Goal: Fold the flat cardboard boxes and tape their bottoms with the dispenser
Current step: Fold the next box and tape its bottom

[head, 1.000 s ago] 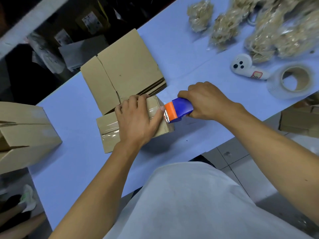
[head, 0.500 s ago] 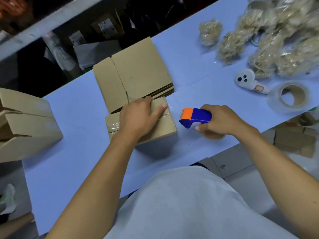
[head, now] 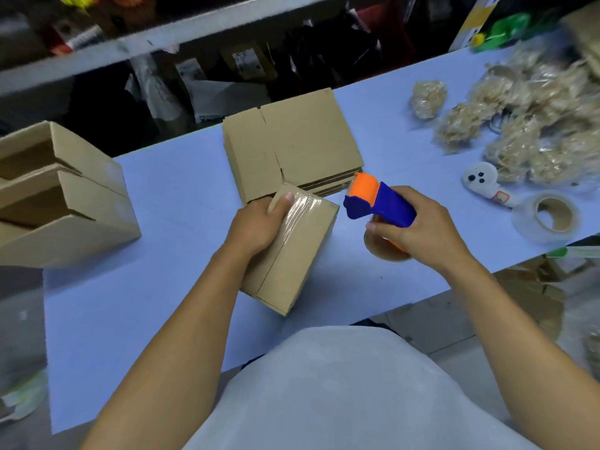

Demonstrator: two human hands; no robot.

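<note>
A small folded cardboard box (head: 292,254) with clear tape across its end is tilted up off the blue table (head: 162,287). My left hand (head: 259,224) grips the box at its taped far end, thumb on the tape. To the right of the box, my right hand (head: 418,228) holds the blue and orange tape dispenser (head: 376,201), lifted clear of the box with its orange head pointing away from me. Behind the box lies a stack of flat cardboard boxes (head: 292,147).
Folded open boxes (head: 58,196) are stacked at the table's left end. At the right lie a spare tape roll (head: 545,217), a white handheld device (head: 483,183) and several bundles of pale filler in plastic (head: 519,125). Dark shelving runs behind the table.
The dispenser has come off the box's end and moved right and up. My left hand has shifted from pressing on top to gripping the box and has tilted and turned it toward me.
</note>
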